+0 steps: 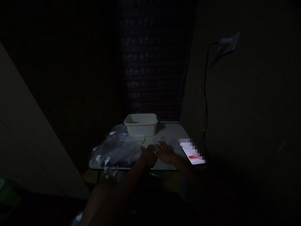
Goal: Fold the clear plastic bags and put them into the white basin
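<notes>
Both hands flat on desk (169, 133), grip spread, holding nothing: left hand (148, 154) touches clear plastic bag (117, 147) — judged light, limp, slippery; best pinched at a crumpled fold. Right hand (164, 151) beside it. Beyond: white plastic tub (141, 125)

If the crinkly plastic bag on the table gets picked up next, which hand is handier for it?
Probably the left hand: it lies flat on the table right beside the plastic bag. The right hand rests further from it, nearer the lit phone.
</notes>
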A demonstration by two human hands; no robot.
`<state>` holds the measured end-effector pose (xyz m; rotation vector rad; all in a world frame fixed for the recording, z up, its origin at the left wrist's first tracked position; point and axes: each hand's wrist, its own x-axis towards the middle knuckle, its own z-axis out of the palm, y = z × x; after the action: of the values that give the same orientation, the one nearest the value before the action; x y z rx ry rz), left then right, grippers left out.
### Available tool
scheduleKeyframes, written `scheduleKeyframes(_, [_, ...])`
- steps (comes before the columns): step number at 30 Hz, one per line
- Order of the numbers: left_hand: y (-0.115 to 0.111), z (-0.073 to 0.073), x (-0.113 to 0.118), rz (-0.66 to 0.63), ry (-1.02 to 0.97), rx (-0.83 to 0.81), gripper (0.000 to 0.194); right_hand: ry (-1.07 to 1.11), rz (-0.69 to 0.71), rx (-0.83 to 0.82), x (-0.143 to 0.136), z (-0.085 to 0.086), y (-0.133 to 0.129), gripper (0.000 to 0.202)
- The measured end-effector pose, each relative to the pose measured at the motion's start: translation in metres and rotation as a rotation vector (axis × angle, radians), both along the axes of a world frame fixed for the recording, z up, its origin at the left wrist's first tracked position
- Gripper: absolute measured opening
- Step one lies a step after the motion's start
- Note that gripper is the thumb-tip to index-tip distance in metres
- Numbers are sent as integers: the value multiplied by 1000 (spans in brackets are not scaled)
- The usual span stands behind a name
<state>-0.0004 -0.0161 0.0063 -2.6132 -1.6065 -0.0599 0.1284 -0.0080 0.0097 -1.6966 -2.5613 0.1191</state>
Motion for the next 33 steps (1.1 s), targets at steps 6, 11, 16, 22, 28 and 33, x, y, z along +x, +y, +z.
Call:
scheduleKeyframes(6, [1,-3,3,-11,29,-17,48,-16,5,-66,1,-5,-3,61])
scheduleKeyframes(11, [0,-8,3,30,-4,5,53,-67,-50,23,15,-8,-5,63])
scheduleKeyframes(16, [-1,-7,4,44,7,17,57,-87,-83,132,18,-4,-3,62])
scheduleKeyframes(22, [-3,-7,2,-13,5,57,50,-70,-6,80,10,-3,-2,57])
scheduleKeyframes(28, [-3,-2,1,-12,-5,4,54,-87,-60,78,20,0,0,56])
scheduleKeyframes(33, [-7,14,-12,-92,-21,-108,61,-33,-8,162,54,10,-5,45])
